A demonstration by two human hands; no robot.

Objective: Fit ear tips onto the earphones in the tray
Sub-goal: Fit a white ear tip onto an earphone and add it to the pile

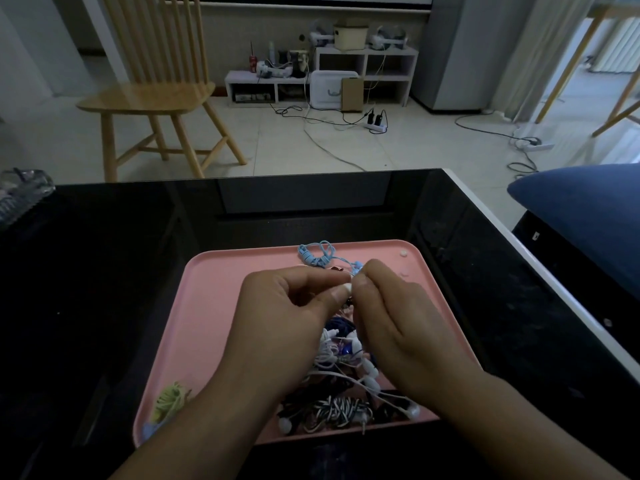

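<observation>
Both hands, left hand (277,306) and right hand (388,313), are pinching a white ear tip (347,289) between fingers, apparently seating it above the tray (214,306).

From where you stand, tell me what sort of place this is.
Probably a living room at home: a wooden chair on tiled floor, low white shelving with gadgets, and a power strip trailing cables.

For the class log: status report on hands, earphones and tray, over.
Both hands meet above pink tray. Left hand and right hand pinch small white piece, likely ear tip. Tangled earphones below. Nothing obstructing.
</observation>
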